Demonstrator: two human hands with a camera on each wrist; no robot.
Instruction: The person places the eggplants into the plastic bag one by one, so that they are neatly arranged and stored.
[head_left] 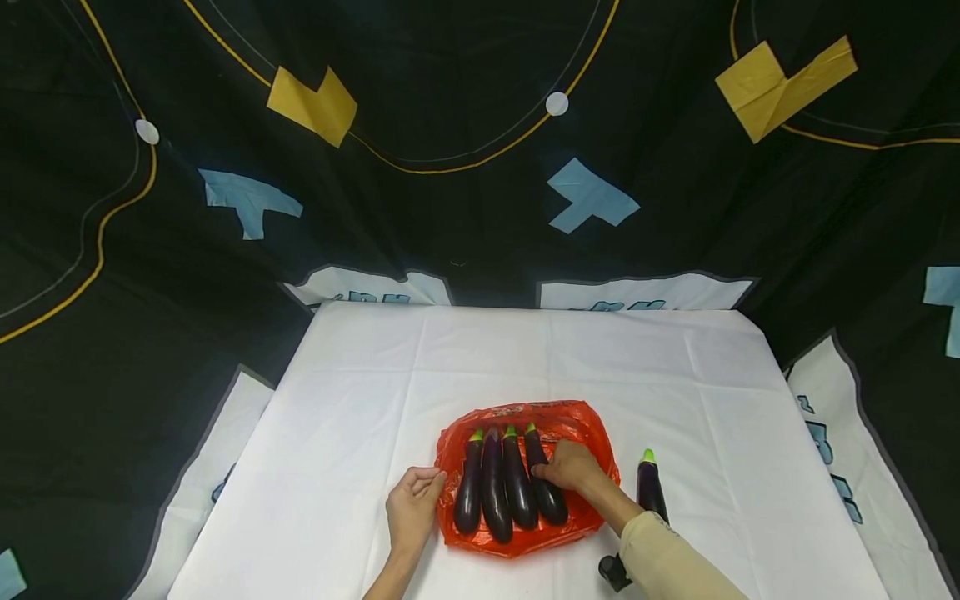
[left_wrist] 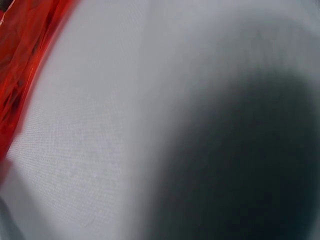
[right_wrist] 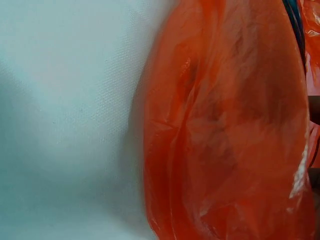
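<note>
An opened red plastic bag lies on the white table with several dark purple eggplants side by side in it, green stem ends pointing away. My left hand pinches the bag's left rim between thumb and fingers. Over the bag's right side, my right hand grips the rightmost eggplant in the row. Red plastic fills much of the right wrist view and hides most of that hand. In the left wrist view only a strip of the bag shows at upper left.
Another eggplant lies on the table right of the bag, its lower end behind my right forearm. A round black object shows under that forearm. Dark cloth with yellow and blue patches hangs behind the table.
</note>
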